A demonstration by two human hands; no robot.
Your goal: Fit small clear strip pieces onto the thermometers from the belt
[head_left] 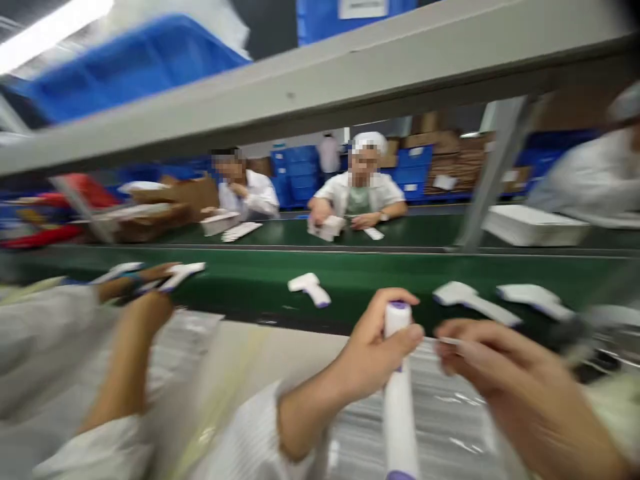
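In the head view, the left hand [370,353] is wrapped around a white handheld device [400,413] with purple trim; its grip is closed on the body, thumb across the near side, and the device stands nearly upright in front of the person, above a pale worktop [285,341]. The right hand [520,380] is just beside it, its grip drawn together, thumb and fingers pinching a thin white sliver [449,341] too blurred to name. Beneath both hands lies clear plastic wrapping [450,420]; whether it encloses anything cannot be told. Beyond runs a green belt [250,273], carrying a similar white device [311,290] near the middle and two more devices [475,303] to the right. At the left, a co-worker's hand [155,307] touches another white unit [185,272]. On the shelf [300,93] overhead sit a large blue bin [135,67] and a blue crate [320,20] with a white label, their insides hidden by the low viewpoint. Across the belt, white boxes [535,227] lie at the right, and a seated co-worker [360,190] handles a white carton [327,228]. Stacked blue crates [303,173] and brown cardboard [455,163] fill the background, contents out of sight.
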